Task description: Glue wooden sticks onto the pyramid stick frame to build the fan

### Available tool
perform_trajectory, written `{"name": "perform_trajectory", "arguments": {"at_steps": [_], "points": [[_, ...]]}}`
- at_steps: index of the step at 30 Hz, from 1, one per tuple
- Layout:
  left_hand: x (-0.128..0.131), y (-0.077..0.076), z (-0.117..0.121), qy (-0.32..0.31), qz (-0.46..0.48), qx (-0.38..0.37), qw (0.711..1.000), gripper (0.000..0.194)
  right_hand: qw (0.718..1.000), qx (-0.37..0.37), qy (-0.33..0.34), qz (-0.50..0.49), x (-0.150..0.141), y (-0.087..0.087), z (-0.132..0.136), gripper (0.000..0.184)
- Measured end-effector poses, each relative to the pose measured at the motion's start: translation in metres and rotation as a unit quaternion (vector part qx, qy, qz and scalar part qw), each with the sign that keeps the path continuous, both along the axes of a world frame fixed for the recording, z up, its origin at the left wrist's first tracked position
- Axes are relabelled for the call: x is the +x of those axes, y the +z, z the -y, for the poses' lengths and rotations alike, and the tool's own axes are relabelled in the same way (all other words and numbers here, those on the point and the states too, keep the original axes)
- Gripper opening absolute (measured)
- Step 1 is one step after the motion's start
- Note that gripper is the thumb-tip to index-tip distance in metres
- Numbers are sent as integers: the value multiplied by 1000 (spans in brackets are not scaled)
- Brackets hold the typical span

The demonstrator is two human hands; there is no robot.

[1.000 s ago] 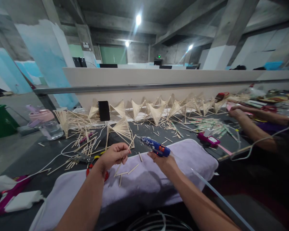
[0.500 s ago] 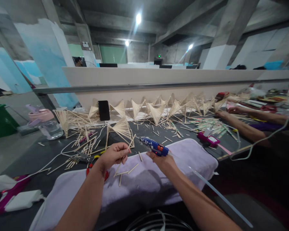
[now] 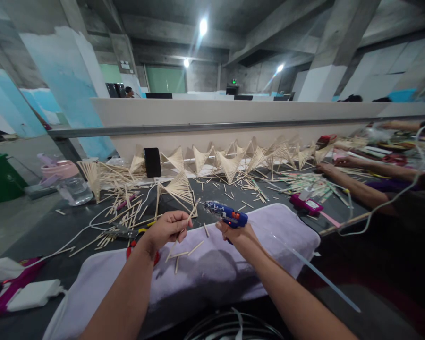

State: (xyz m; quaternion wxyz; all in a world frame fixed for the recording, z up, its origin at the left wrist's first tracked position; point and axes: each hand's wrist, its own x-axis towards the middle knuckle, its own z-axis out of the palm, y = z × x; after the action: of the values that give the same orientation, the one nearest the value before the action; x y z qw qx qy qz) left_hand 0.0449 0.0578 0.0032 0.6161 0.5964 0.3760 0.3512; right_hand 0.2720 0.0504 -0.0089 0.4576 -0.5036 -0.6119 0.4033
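Observation:
My left hand (image 3: 165, 228) pinches a thin wooden stick (image 3: 180, 233) that slants up to the right over a lilac towel (image 3: 212, 269). My right hand (image 3: 238, 232) grips a blue glue gun (image 3: 225, 214), its nozzle pointing left toward the upper end of the stick. A clear glue rod (image 3: 315, 278) trails from the back of the gun. Loose short sticks (image 3: 187, 251) lie on the towel under my hands.
Fan-shaped stick structures (image 3: 230, 163) line the back of the dark table by a black phone (image 3: 152, 162). Red-handled pliers (image 3: 136, 241), a water bottle (image 3: 69, 182), a white adapter (image 3: 33, 295) lie left. Another person's arms (image 3: 361, 182) and a pink device (image 3: 306, 205) are right.
The glue gun has shifted slightly left and up toward the stick's end. The other person's arm at the right has drawn back a little. My left hand has stayed put.

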Motion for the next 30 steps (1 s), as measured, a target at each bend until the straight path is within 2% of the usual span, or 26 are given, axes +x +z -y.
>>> {"name": "perform_trajectory", "arguments": {"at_steps": [3, 10, 14, 16, 18, 21, 23, 27, 30], "points": [[1, 1, 1, 5, 0, -2, 1000, 27, 999, -17, 47, -18, 4, 3, 4, 37], [-2, -1, 1, -9, 12, -3, 1000, 26, 994, -31, 45, -93, 4, 9, 10, 42], [-5, -4, 1, -15, 48, 2, 999, 24, 997, -34, -5, -69, 5, 2, 2, 39], [-6, -3, 0, 15, 86, 17, 996, 22, 998, -47, -43, -30, 5, 0, 0, 36], [-7, -2, -2, 62, 124, 27, 990, 20, 997, -52, -52, 5, 4, 0, 3, 30], [-8, 0, -6, 116, 171, 26, 978, 20, 999, -16, 2, 38, 1, 3, 19, 22], [-9, 0, -9, 137, 196, 22, 971, 20, 994, 25, 71, 81, -2, 5, 33, 20], [-10, 0, -12, 156, 216, 16, 964, 23, 959, 116, 215, 144, -5, 4, 52, 16], [-10, 0, -12, 159, 222, 17, 962, 23, 948, 145, 229, 165, -8, -1, 54, 19]]}}
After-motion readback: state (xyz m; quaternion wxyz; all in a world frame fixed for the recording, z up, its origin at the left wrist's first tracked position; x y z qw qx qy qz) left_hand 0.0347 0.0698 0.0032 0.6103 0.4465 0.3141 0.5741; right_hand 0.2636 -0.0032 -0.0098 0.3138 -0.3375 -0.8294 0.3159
